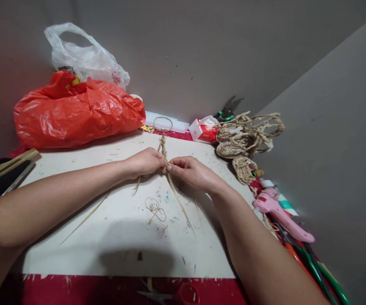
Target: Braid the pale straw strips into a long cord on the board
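A short straw braid (pixel 163 146) points away from me over the white board (pixel 74 245). My left hand (pixel 147 163) is closed around the near end of the braid. Beside it, touching fingertips, my right hand (pixel 191 171) pinches the straw strands where they leave the braid. One long flat straw strand (pixel 182 205) trails from between the hands towards me. Thinner strand ends hang below both hands, and another straw strand (pixel 87 218) lies under my left forearm. Exactly how the strands cross is hidden by my fingers.
A red plastic bag (pixel 81 112) sits back left. Woven straw pieces (pixel 241 137) are piled back right, near a tissue pack (pixel 204 128) and pliers (pixel 227 112). A pink glue gun (pixel 286 216) lies right. Scissors (pixel 155 295) rest at the front edge.
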`<state>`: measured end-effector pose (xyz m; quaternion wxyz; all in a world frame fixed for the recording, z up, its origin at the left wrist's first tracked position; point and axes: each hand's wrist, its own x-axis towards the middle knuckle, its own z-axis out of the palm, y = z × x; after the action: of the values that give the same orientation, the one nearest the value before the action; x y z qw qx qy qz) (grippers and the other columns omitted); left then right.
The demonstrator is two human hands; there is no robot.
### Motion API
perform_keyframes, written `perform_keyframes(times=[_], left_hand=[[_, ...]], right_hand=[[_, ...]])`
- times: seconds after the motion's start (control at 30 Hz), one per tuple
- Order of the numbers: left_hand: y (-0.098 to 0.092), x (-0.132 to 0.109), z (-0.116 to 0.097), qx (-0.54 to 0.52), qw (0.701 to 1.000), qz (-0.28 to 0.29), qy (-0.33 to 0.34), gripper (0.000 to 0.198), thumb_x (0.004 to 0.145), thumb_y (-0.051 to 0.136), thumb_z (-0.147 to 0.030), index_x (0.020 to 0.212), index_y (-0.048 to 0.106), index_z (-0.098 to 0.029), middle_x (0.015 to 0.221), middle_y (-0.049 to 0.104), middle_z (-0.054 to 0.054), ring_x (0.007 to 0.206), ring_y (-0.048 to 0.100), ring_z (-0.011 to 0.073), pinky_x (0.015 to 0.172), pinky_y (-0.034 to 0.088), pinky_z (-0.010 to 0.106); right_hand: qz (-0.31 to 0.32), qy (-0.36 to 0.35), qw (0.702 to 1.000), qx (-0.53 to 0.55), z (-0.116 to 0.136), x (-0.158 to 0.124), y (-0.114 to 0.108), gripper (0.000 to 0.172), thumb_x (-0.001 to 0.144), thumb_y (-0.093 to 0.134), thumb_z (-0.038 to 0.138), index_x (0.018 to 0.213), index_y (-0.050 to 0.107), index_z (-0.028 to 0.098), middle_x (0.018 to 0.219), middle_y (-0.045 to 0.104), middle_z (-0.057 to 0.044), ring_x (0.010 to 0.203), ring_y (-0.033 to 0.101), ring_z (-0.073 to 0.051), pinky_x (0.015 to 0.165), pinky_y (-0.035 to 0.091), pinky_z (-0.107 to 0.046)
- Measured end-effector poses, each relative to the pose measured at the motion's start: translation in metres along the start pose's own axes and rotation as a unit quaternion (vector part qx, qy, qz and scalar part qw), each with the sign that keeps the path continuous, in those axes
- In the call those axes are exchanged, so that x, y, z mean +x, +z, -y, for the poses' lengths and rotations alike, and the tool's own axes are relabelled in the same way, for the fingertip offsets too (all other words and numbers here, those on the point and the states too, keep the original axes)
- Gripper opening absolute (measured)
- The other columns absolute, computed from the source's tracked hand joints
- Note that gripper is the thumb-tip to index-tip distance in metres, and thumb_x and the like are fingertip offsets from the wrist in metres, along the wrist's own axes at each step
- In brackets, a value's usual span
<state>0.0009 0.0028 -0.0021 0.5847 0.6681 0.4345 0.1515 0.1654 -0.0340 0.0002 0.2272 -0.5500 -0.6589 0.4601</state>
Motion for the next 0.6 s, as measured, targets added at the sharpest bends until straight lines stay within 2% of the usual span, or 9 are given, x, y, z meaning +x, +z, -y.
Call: perform_keyframes(times=[0.2,0.37,0.5,0.6], left_hand=[[0.003,0.002,0.005,0.003,0.998,-0.030,0.050,0.018,0.071,0.051,-0.020,0.055,0.053,-0.013,0.046,0.042,-0.004,0.040,0.027,0.0038,0.041,0.019,0.021],[0.006,-0.003,0.003,-0.019,0.999,-0.036,0.031,0.020,0.069,0.049,-0.014,0.049,0.044,-0.015,0.042,0.038,-0.005,0.039,0.027,0.0038,0.041,0.018,0.021],[0.008,-0.005,0.002,-0.058,0.998,-0.021,0.013,0.022,0.070,0.048,-0.015,0.049,0.041,-0.017,0.037,0.032,-0.006,0.034,0.023,0.0046,0.038,0.014,0.023],[0.009,-0.005,0.001,-0.085,0.996,-0.010,0.005,0.025,0.071,0.050,-0.018,0.049,0.038,-0.018,0.036,0.029,-0.007,0.032,0.022,0.0046,0.037,0.012,0.024]], right_hand=[[-0.028,0.028,0.995,-0.091,0.016,-0.009,-0.008,0.018,0.073,0.054,0.026,0.061,0.061,0.014,0.051,0.047,0.002,0.047,0.035,-0.008,0.045,0.027,-0.022],[-0.003,0.066,0.992,-0.107,0.023,-0.012,0.017,0.020,0.074,0.048,0.019,0.055,0.054,0.016,0.043,0.048,0.000,0.040,0.036,-0.009,0.041,0.024,-0.023],[-0.053,0.015,0.985,-0.160,0.019,-0.010,0.036,0.023,0.072,0.049,0.014,0.050,0.048,0.018,0.042,0.049,-0.001,0.041,0.037,-0.010,0.043,0.024,-0.025],[-0.037,-0.016,0.983,-0.177,0.023,-0.015,0.034,0.024,0.074,0.049,0.014,0.051,0.050,0.018,0.045,0.051,-0.002,0.044,0.040,-0.011,0.046,0.027,-0.025]])
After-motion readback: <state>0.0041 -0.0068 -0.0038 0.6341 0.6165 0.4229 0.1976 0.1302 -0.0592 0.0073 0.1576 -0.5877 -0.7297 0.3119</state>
